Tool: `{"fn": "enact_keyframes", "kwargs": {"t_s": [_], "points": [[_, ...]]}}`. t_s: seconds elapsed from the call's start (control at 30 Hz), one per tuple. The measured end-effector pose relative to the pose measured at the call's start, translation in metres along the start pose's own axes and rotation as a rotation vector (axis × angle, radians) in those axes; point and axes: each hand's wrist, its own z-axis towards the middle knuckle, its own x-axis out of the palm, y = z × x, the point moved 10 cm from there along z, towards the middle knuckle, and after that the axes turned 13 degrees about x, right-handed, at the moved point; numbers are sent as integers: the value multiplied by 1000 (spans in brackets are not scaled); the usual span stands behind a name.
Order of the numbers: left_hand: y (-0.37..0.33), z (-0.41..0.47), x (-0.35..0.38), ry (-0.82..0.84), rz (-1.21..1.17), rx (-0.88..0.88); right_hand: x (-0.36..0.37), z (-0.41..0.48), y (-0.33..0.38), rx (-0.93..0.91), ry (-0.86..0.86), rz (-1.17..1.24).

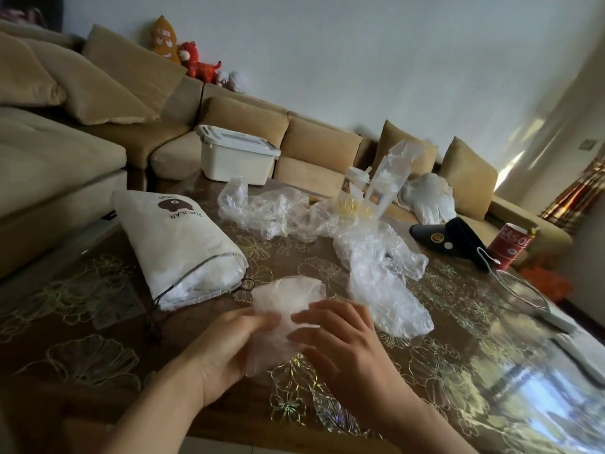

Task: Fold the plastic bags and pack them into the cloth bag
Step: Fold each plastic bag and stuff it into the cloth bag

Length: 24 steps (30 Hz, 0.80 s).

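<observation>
**Plastic bag (288, 299) held between both grips, beside the cloth bag**

Lies crumpled into a small translucent wad low over the near middle of the surface (98, 355), just right of the open mouth of the cloth bag (183, 247); touching it or not, cannot tell. Held along its left side by the left grip (226, 352), thumb laid over the top, fingers tucked beneath and out of sight. Met from the right by the right grip (340, 335), fingers nearly straight and spread, tips resting on the plastic, nothing clasped. Reached from the bottom edge by both forearms, wrists angled toward each other, backs of the hands turned up.

Beside it, on its side: the cloth bag, white, a dark print on its upper face, pale plastic showing at the mouth, drawstring trailing toward the near edge. Farther back and to the right, sprawled in clear crinkled heaps: loose plastic bags (383, 283), well apart from both grips. Beyond those: a white lidded box (235, 158) near the beige sofa (311, 142), a black visor (458, 237), a red can (509, 245) at the right.
</observation>
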Motion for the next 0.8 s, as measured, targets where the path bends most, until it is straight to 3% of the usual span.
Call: {"fn": "enact_keyframes", "kwargs": {"t_s": [0.07,0.23,0.33,0.47,0.57,0.7,0.8], "points": [[-1,1,-3,-32,31,25,-3,2,-9,81,-14,97],[-6,1,-1,-26,146,94,11,7,-41,455,148,347],[-4,1,7,13,180,105,13,4,-56,648,72,479],[-1,1,20,83,105,77,15,-5,-65,753,-67,325],[0,-4,35,199,50,44,18,-7,-67,777,-69,341],[1,-7,34,201,164,41,33,-12,-75,946,27,649],[-1,-8,31,162,172,47,48,-16,-68,1071,207,1099]]}}
